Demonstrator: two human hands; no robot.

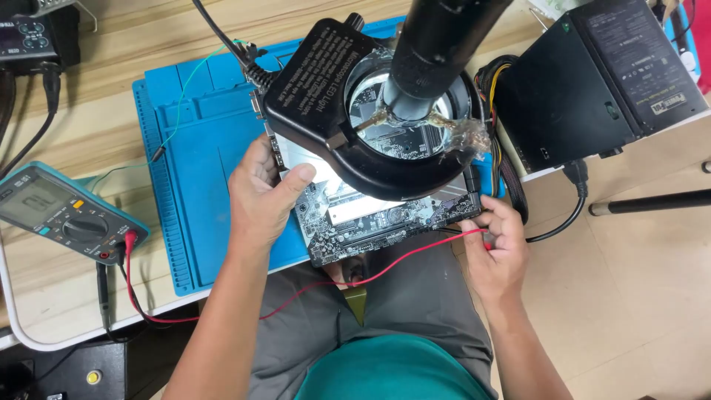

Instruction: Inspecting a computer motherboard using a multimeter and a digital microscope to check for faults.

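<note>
While the circuit board (370, 215) lies flat on the blue mat (200, 148) under the ring lamp (326, 96), the left hand (263, 196) grasps its left edge, and the right hand (500, 248) pinches the red wire (415, 252) at its right corner.

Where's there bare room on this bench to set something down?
The blue mat is bare on its left part, between the multimeter and the left hand. Bare wood lies above the mat's top edge, crossed by cables. It is crowded under the ring light, where the circuit board lies, and beside the black power supply, near the right hand.
</note>
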